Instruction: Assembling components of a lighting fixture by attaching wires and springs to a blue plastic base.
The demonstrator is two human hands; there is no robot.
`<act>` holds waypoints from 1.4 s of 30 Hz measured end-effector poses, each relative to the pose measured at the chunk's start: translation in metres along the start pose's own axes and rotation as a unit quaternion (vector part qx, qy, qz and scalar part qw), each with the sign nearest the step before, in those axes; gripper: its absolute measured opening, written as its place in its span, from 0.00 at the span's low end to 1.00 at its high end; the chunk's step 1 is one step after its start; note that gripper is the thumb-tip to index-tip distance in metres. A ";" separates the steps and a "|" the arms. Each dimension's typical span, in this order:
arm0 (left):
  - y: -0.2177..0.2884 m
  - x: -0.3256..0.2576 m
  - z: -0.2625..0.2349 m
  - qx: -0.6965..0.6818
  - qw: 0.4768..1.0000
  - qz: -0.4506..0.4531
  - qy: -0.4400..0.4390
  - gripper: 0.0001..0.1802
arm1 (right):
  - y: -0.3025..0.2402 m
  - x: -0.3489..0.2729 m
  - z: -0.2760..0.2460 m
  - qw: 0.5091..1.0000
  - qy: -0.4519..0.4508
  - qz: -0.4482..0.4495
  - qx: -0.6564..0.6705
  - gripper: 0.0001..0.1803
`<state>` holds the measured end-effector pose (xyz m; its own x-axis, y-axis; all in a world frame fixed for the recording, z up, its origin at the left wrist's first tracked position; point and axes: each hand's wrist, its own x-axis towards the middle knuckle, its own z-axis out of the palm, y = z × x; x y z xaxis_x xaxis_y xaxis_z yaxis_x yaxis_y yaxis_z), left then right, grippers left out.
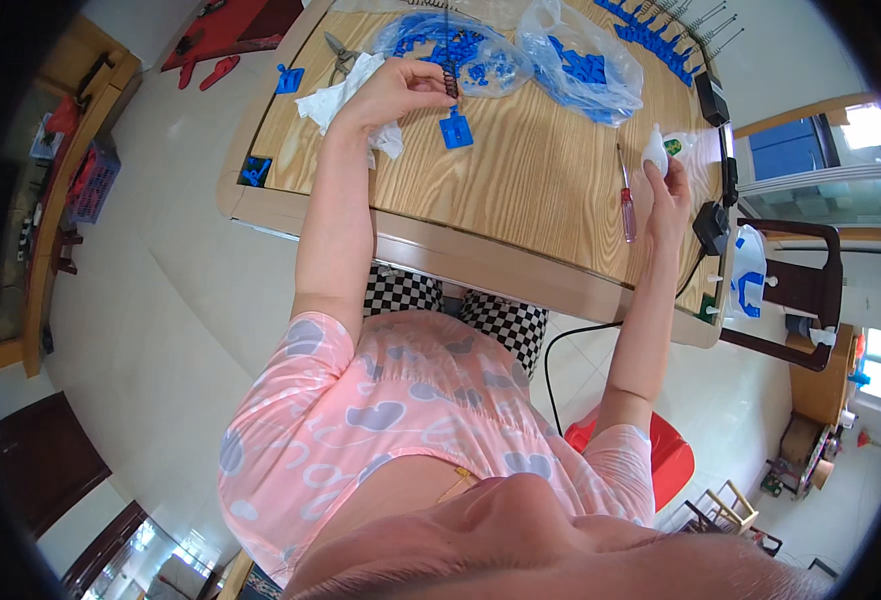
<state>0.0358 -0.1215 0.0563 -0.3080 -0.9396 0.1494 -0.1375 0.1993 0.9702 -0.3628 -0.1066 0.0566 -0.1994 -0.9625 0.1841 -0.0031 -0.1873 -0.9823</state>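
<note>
My left hand (400,95) is closed in a pinch on a dark coil spring (449,80) over the table. At the spring's lower end sits a blue plastic piece (455,130) with a flat square plate. My right hand (666,196) is shut on a small white squeeze bottle (655,148), its narrow nozzle pointing away from me. Just left of that hand lies a screwdriver (627,205) with a red clear handle. Crumpled white tissue (360,90) lies under and beside my left wrist.
Two clear plastic bags (500,70) (610,100) hold blue parts at the back. Pliers (340,58) lie left of them. Blue pieces with springs (660,45) line the far right edge. A black adapter (710,228) and its cable sit at the right edge. A red stool (672,465) stands below.
</note>
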 end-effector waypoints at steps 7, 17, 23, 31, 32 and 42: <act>-0.004 0.003 0.006 -0.001 1.000 0.001 -0.005 0.09 | 0.028 0.022 -0.027 0.975 0.009 -0.038 -0.217 0.17; -0.003 0.003 0.005 -0.018 1.000 0.011 -0.016 0.10 | 0.038 0.031 -0.031 0.933 0.024 -0.058 -0.355 0.15; 0.001 0.004 0.007 0.005 1.000 -0.001 -0.007 0.09 | 0.056 0.042 -0.049 0.922 0.025 -0.039 -0.384 0.16; 0.005 0.001 0.008 -0.034 0.999 0.020 0.012 0.07 | -0.035 -0.020 0.025 0.911 0.032 -0.185 -0.367 0.15; 0.008 -0.002 0.009 -0.053 0.998 0.026 0.014 0.07 | -0.037 -0.029 0.046 0.928 -0.040 -0.224 -0.295 0.15; 0.001 0.006 0.011 -0.070 0.997 0.010 0.010 0.09 | 0.021 -0.047 0.174 0.953 -0.287 -0.015 -0.099 0.12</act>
<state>0.0236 -0.1239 0.0557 -0.2899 -0.9417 0.1707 0.0021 0.1777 0.9841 -0.1828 -0.0995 0.0328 0.3716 -0.9170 0.1447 -0.1956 -0.2297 -0.9534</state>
